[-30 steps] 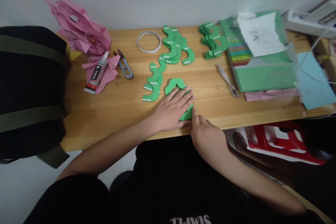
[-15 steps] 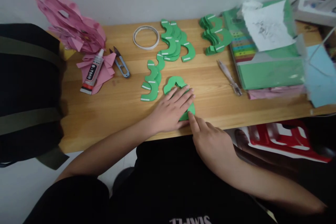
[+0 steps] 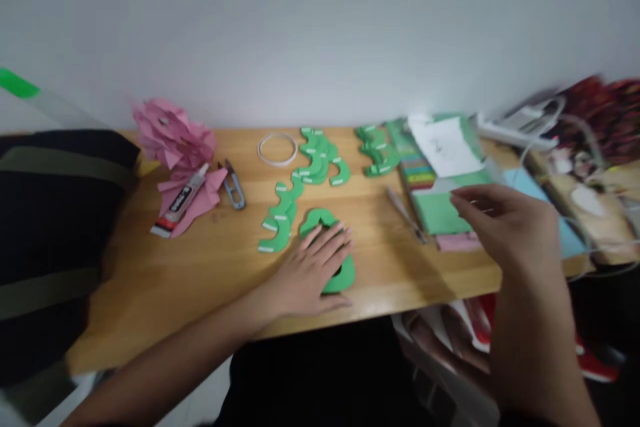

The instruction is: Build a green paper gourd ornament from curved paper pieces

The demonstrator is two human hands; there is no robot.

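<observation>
- Our left hand (image 3: pixel 314 267) lies flat, palm down, fingers spread and pointing to the far right, pressing on a green foam cut-out (image 3: pixel 327 250) near the front edge of the wooden table (image 3: pixel 200 273).
- The cut-out sits directly under that hand, so the left is far the nearer of the two; its curved top pokes out on the far side of the fingers, and its long axis seems to run near to far (most of it is covered, so we judge this loosely).
- Our right hand (image 3: pixel 505 227) is raised off the table well to the right, fingers loosely curled and open, holding nothing we can see; it hovers over the green sheet pack (image 3: pixel 440 210), blurred.
- A thin metal tool (image 3: pixel 405 213) lies between the two hands on the bare wood.
- Just left of the pressed piece runs a chain of green curved pieces (image 3: pixel 280 220), with further piles (image 3: pixel 320 157) beyond.
- Farther left: snips (image 3: pixel 233 185), a glue tube (image 3: pixel 177 203) on pink paper scraps (image 3: pixel 173 137), and a tape ring (image 3: pixel 277 148).
</observation>
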